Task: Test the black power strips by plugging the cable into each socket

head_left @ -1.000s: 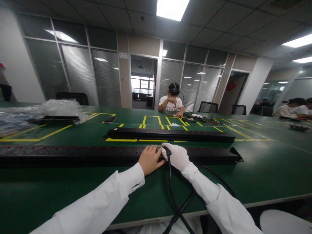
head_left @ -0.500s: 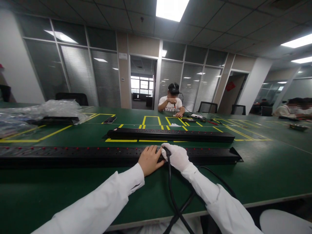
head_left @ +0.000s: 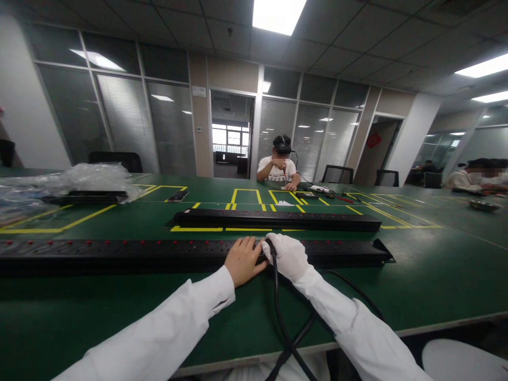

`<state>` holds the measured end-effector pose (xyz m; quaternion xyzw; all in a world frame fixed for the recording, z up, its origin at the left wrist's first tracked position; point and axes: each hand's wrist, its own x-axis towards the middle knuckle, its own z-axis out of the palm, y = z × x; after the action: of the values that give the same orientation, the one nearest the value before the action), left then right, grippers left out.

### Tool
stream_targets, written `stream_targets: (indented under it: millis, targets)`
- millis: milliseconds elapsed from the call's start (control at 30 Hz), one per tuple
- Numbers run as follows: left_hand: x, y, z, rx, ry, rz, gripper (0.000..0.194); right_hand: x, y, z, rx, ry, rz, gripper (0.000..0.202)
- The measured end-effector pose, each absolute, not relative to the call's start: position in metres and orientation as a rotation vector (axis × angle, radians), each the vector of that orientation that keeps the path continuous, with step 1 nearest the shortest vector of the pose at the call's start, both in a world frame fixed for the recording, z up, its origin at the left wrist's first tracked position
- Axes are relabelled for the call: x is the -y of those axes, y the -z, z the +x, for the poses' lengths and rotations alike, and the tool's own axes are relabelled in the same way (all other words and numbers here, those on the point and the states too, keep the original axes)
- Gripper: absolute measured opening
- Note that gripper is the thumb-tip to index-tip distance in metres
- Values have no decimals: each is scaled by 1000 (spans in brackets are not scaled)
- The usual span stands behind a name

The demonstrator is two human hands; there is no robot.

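Crumpled clear plastic heaps at the far left of the green counter. In front of it a long black socket strip stretches rightward, lengthwise along the counter. The bare left grip rests over that strip; I can't tell whether it clasps it. Just beside, the gloved right grip is closed around a black cable near its end, over the strip.

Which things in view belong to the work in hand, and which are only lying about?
In use, it seems:
near black power strip, under the bare left hand
black cable, held in the gloved right hand

Apparently just lying about:
far black power strip
clear plastic wrapping
smartphone
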<state>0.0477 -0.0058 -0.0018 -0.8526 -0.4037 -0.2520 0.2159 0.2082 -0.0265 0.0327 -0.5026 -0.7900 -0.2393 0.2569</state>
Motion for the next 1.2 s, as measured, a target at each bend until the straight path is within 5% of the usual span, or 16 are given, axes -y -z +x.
stream_targets:
  millis: [1200]
  targets:
    - [7,0,47,1128,690,-2381,50,23,-34,206,2079,530,-1380,28]
